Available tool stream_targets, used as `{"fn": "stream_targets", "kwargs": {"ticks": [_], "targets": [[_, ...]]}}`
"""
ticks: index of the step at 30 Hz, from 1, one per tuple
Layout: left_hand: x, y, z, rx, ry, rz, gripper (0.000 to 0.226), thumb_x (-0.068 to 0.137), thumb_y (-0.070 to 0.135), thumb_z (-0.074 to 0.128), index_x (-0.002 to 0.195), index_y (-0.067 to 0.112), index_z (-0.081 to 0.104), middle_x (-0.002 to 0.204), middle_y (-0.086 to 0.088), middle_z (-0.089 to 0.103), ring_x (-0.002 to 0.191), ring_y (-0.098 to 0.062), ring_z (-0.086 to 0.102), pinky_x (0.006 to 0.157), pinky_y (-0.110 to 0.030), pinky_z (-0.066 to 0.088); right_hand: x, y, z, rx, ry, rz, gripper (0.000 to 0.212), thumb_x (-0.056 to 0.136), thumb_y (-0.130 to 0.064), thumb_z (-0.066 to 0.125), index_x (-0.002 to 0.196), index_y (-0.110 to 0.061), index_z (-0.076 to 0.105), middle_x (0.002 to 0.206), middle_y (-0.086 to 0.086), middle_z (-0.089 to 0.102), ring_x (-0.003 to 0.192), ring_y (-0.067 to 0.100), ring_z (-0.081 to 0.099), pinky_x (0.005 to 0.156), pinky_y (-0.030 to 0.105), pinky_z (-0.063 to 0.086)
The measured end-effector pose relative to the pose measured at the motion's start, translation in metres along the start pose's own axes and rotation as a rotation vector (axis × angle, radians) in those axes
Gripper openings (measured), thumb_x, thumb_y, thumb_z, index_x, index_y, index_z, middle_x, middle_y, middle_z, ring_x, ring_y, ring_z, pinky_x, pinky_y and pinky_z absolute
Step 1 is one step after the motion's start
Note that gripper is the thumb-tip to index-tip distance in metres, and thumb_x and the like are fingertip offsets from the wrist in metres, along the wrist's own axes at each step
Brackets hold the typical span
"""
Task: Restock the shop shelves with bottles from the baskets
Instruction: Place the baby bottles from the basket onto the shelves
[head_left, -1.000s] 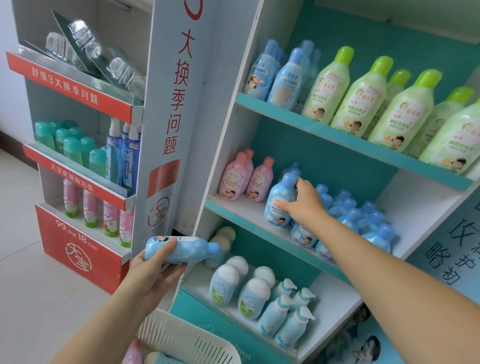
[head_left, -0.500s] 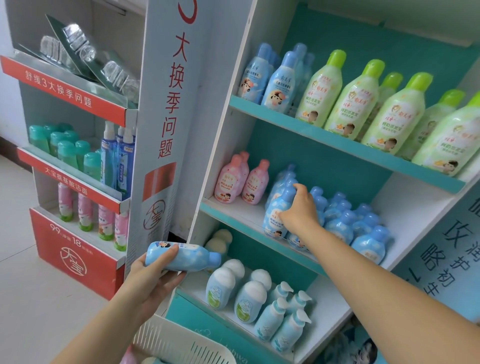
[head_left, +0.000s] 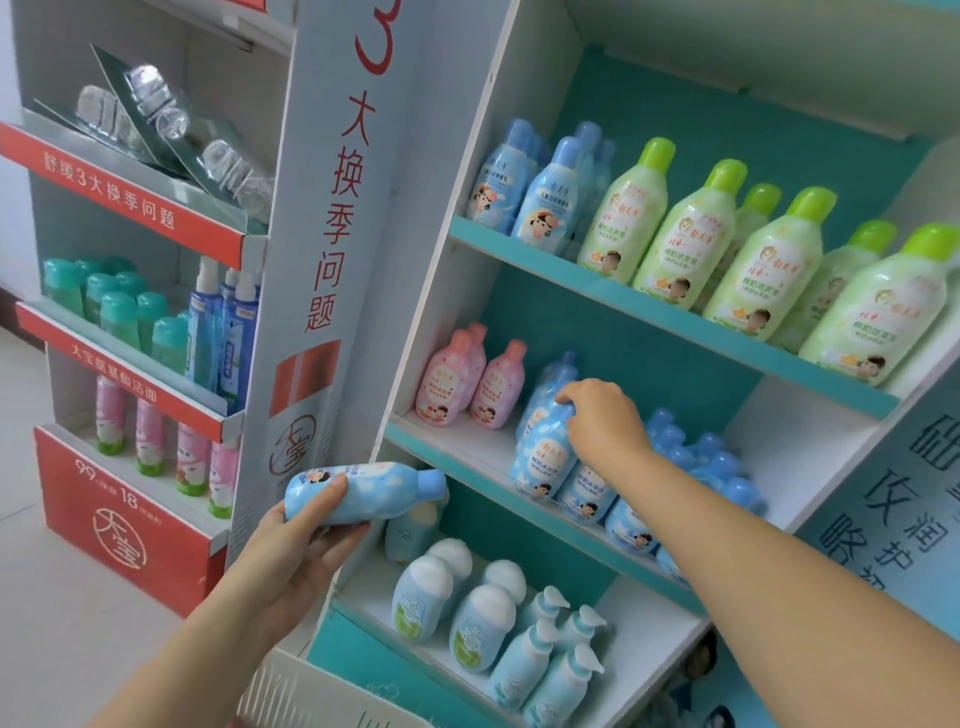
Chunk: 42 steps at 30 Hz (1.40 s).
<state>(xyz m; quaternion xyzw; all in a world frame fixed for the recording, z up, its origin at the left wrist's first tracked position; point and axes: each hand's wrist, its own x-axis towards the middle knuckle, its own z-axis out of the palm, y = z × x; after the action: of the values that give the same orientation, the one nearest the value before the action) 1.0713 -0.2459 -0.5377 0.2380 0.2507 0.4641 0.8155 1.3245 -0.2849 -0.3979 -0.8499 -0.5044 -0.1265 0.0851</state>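
While gripping the top of a blue bottle with the right hand, seems to be seating it upright at the front of the middle shelf, against the row of matching bottles. Holds a second bottle sideways in the left hand, fingers wrapped round it, above the basket. Next, probably: let go, then raise the second bottle into a gap alongside.

Bottles stand on the middle shelf, pump bottles below, a second rack left.
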Motion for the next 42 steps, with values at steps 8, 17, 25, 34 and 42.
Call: {"fn": "stream_targets", "kwargs": {"ticks": [8,17,25,34,42], "targets": [[0.008,-0.001,0.017,-0.024,-0.033,0.112,0.041,0.082,0.017,0.059,0.121,0.008,0.051,0.112,-0.012,0.066,0.094,-0.023,0.068,0.074,-0.031,0.057,0.006,0.005,0.005,-0.010,-0.023,-0.081,0.045,0.088,-0.008,0.049,0.128,-0.028,0.055,0.128,0.004,0.054,0.113,0.029,0.052,0.089,0.040,0.048],[0.022,-0.002,0.014,-0.002,-0.121,0.142,0.036,0.083,0.023,0.056,0.117,0.013,0.061,0.121,-0.010,0.064,0.114,-0.022,0.059,0.086,-0.029,0.053,0.020,0.010,-0.007,0.218,0.099,-0.085,0.030,0.096,-0.028,0.048,0.120,-0.016,0.061,0.124,0.007,0.057,0.114,0.025,0.052,0.091,0.031,0.040],[0.030,-0.009,0.020,0.178,-0.010,0.096,0.049,0.074,0.055,0.054,0.113,0.026,0.058,0.097,0.001,0.058,0.088,-0.011,0.052,0.094,-0.031,0.034,0.021,0.021,-0.006,0.269,-0.063,-0.099,0.028,0.089,-0.027,0.061,0.115,-0.017,0.066,0.119,0.001,0.065,0.108,0.018,0.057,0.089,0.024,0.041],[0.007,-0.036,0.058,0.363,-0.138,0.200,0.049,0.068,0.033,0.075,0.109,0.016,0.054,0.094,0.001,0.061,0.070,0.001,0.059,0.068,-0.015,0.047,-0.030,0.049,-0.025,0.634,0.154,-0.008,0.025,0.089,-0.025,0.061,0.112,-0.015,0.065,0.106,-0.002,0.065,0.092,0.013,0.060,0.082,0.020,0.045],[-0.007,-0.076,0.114,0.520,-0.170,0.270,0.067,0.053,0.031,0.085,0.111,0.019,0.054,0.106,-0.006,0.065,0.085,-0.010,0.063,0.073,-0.021,0.052,-0.087,0.051,-0.024,1.217,-0.265,0.099,0.039,0.087,-0.020,0.064,0.121,-0.028,0.046,0.103,0.001,0.061,0.072,0.019,0.064,0.069,0.028,0.058]]}}
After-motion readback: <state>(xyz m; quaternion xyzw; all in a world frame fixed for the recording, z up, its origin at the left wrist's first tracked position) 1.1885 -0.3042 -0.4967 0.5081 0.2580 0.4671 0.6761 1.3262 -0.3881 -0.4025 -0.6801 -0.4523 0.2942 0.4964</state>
